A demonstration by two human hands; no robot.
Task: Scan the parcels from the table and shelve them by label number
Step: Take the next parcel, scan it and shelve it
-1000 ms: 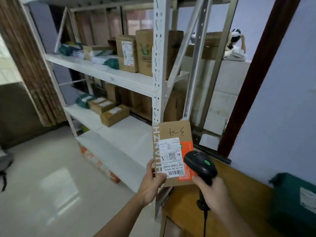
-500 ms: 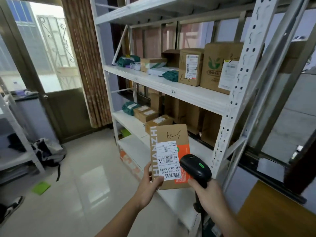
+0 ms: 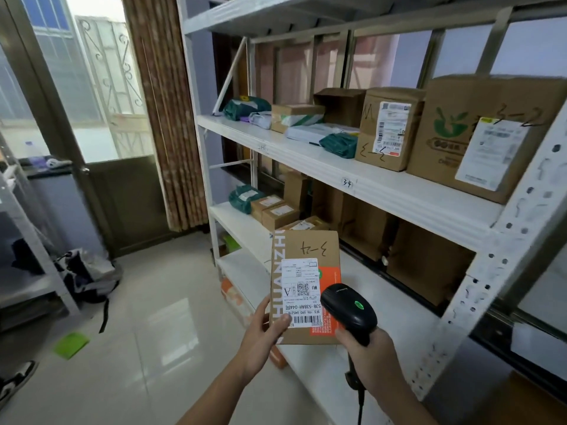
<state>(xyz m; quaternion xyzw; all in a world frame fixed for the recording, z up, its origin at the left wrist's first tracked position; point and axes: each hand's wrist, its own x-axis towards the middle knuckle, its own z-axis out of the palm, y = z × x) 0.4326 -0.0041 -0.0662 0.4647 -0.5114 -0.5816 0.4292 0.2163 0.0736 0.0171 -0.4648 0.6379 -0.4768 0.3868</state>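
Both hands are full. My left hand (image 3: pixel 260 332) grips the parcel (image 3: pixel 306 286) by its lower left edge, thumb pressed on the white shipping label (image 3: pixel 302 292); my right hand (image 3: pixel 372 354) is wrapped around the handle of the black scanner (image 3: pixel 348 308), whose head sits just beside the parcel's lower right corner, with a green light on top.

Against the frame half a second ago, my grip on both is unchanged, and the parcel stays upright at about 6 o'clock in the head view. My view has swung a little further left: the white shelving (image 3: pixel 399 191) now runs from 12 to 4 o'clock, and more of the door (image 3: pixel 101 118) and curtain (image 3: pixel 165 118) shows at 10 to 11 o'clock. The brown table corner at 5 o'clock is almost out of view.

On the parcel I read "HUANZH" up the left side, a handwritten "3-4" upside down near the top, and on the label "538-538AH-044" above a barcode, a large "A" and "WU" beside a QR code. An orange patch shows behind the label. A small shelf tag (image 3: pixel 347 183) on the shelf edge at 1 o'clock reads "3-4". The tall box (image 3: pixel 388 127) above it carries handwriting I cannot make out.
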